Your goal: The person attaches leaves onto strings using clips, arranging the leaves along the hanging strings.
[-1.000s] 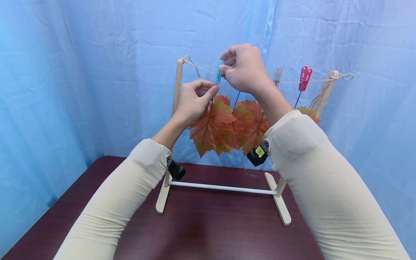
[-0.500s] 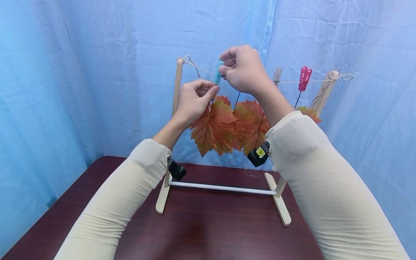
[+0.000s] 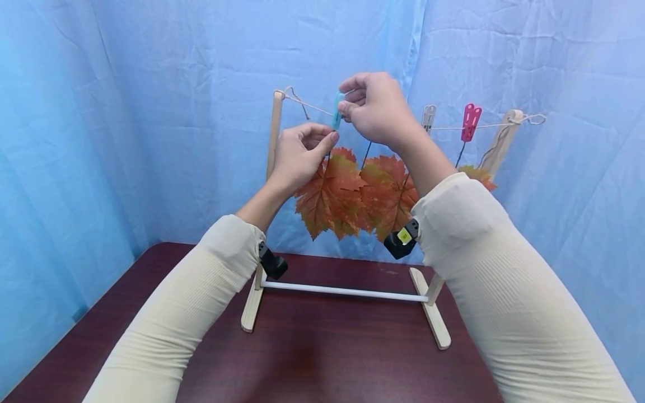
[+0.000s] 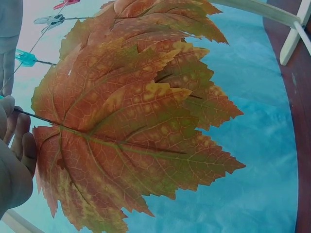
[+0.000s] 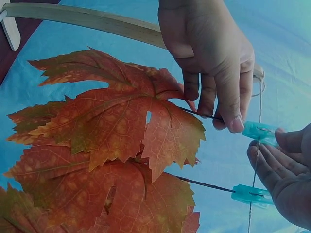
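Observation:
My left hand (image 3: 302,154) pinches the dark stem of a red-orange maple leaf (image 3: 325,198), which hangs below the fingers. Just above those fingertips, my right hand (image 3: 380,106) holds a teal clothespin (image 3: 338,112) between thumb and fingers. In the right wrist view this clothespin (image 5: 259,131) sits across the string (image 5: 255,167), with the stem's end right at its jaws. Close beside it, a second teal clothespin (image 5: 251,195) on the string grips another leaf's stem. The left wrist view shows the held leaf (image 4: 116,141) overlapping the leaves behind it.
A wooden stand with a left post (image 3: 275,129), a right post (image 3: 501,143) and a white crossbar (image 3: 347,291) stands on the dark red table (image 3: 302,358). On its string are a white clothespin (image 3: 429,117) and a pink clothespin (image 3: 471,122). Blue curtains (image 3: 211,84) hang behind.
Almost nothing differs: both hands keep their hold on the stem and the teal clothespin. The right hand sits very slightly lower, and the leaf has swayed a little.

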`<state>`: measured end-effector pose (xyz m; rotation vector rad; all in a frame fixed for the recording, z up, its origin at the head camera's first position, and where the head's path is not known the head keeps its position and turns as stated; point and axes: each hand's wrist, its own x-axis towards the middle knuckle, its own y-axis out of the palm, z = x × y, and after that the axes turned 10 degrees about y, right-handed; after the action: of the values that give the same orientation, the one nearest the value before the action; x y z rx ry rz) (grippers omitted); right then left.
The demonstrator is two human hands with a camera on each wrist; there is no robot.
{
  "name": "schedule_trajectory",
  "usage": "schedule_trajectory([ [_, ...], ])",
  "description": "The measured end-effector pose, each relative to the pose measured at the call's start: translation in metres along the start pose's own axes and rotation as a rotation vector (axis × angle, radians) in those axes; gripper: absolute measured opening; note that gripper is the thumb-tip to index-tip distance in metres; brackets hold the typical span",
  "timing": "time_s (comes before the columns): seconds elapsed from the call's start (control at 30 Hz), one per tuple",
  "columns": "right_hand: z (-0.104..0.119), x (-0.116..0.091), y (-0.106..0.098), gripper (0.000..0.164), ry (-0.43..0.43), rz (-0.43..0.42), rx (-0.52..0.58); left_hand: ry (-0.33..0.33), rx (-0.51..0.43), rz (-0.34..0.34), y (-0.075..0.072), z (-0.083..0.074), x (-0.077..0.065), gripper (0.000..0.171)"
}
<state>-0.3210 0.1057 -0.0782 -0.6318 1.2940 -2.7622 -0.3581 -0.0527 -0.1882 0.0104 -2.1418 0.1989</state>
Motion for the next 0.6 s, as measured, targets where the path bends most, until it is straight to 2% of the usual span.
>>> schedule_trajectory([
  [0.33, -0.0009, 0.0014, -0.0005, 0.043, -0.015, -0.022, -0.011, 0.01, 0.001, -0.009, -0.0024, 0.0034, 0.0004, 0.027],
  [0.6, -0.0026, -0.0066, -0.0054, 0.044, -0.056, -0.052, 0.017, 0.037, -0.003, -0.022, -0.0081, 0.0022, -0.0041, 0.024],
])
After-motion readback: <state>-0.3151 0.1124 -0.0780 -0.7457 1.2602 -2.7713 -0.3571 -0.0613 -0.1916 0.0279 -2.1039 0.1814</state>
